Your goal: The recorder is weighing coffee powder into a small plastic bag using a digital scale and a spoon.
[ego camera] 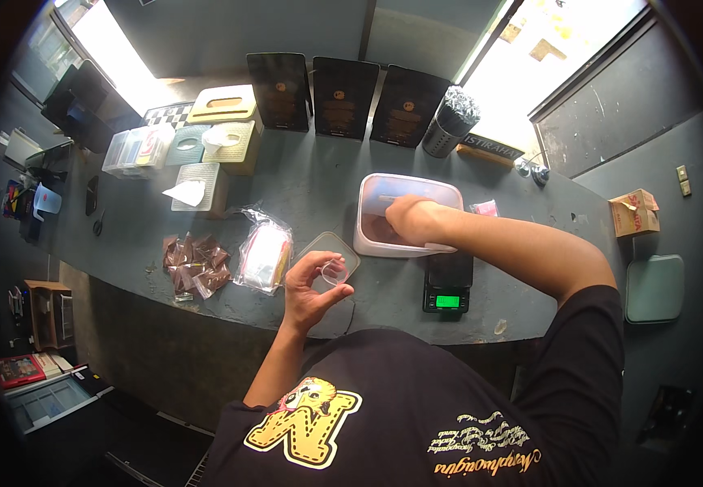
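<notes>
Between the thumb and fingers of my left hand is a small clear plastic cup. My right hand reaches down into a white plastic tub that has brown powder in it. The fingers of that hand are hidden, so what they hold does not show. Partly under the tub's near edge is a black digital scale with a lit green display. A translucent square lid lies behind my left hand. Left of it are a pack of clear plastic bags and a pile of small brown-filled sachets.
Tissue boxes and a clear plastic organizer stand at the back left. Three black boards line the back edge beside a holder of wrapped straws. A small pink packet lies right of the tub.
</notes>
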A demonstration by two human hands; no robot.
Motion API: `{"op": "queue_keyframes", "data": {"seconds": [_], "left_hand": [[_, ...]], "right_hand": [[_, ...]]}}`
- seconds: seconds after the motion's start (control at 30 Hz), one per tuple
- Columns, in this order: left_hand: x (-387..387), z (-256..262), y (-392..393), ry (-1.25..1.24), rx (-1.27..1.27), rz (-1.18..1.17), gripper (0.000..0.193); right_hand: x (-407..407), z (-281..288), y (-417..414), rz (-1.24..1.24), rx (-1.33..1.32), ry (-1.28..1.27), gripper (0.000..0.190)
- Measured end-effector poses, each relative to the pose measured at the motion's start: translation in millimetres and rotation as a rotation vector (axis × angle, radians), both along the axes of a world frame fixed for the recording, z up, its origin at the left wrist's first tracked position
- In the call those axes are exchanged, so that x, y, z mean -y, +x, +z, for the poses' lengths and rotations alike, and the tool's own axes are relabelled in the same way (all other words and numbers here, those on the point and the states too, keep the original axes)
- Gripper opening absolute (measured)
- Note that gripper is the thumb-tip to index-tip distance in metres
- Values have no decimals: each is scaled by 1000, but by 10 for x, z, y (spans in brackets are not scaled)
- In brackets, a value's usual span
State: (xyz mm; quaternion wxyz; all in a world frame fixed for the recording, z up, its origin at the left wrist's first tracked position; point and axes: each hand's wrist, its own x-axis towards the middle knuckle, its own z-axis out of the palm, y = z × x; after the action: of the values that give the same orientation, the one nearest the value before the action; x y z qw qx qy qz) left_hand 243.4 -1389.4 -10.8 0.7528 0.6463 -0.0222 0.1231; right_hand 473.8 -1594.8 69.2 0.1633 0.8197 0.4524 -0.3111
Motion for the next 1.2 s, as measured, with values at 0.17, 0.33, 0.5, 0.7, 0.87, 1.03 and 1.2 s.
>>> {"op": "queue_keyframes", "data": {"seconds": [0.17,0.33,0.5,0.7,0.87,1.03,1.2], "left_hand": [[-70,359,134,30,-4,-23,62],[-92,528,213,-94,-69,-99,63],[-76,782,308,-189,-111,-181,63],[-97,1445,735,410,72,-149,62],[-13,1680,1155,621,140,-202,52],[-10,1714,1341,738,105,-271,54],[53,1659,1415,807,87,-267,57]], "right_hand": [[-18,-120,-15,-193,-81,8,32],[56,-210,22,-303,-183,100,41],[101,70,-113,-428,-243,140,28],[264,360,-127,-477,-188,331,30],[401,839,-167,-690,-224,395,31],[704,1158,-141,-870,-271,517,29],[912,1487,-87,-988,-312,599,25]]}}
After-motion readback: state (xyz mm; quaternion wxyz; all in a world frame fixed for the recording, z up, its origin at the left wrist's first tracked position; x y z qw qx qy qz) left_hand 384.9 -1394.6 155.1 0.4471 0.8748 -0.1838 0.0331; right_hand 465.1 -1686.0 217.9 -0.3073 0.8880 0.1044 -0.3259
